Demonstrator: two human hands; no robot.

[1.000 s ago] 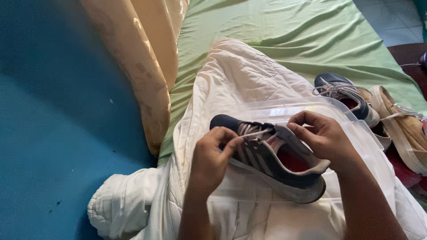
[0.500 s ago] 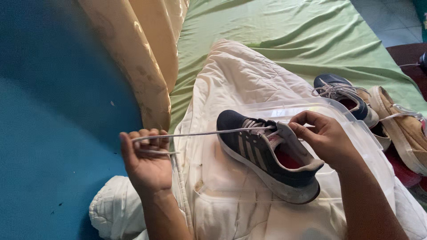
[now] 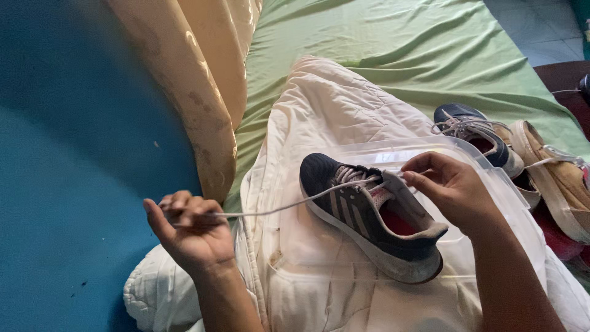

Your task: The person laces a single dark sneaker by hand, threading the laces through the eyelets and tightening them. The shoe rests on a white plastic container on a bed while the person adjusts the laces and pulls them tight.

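Tan shoe (image 3: 562,178) cut off by right edge.

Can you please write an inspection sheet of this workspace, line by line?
Surface: clear plastic lid lying on a white quilted blanket.
Job's things: dark blue striped sneaker on the lid; its white shoelace pulled taut sideways.
Clutter: second dark blue sneaker and tan canvas shoe beside the lid.
Grippers: left hand grips the lace end; right hand rests at the sneaker's tongue.
Cables: nothing seen.
Surroundings: green bedsheet, cream curtain, blue wall.
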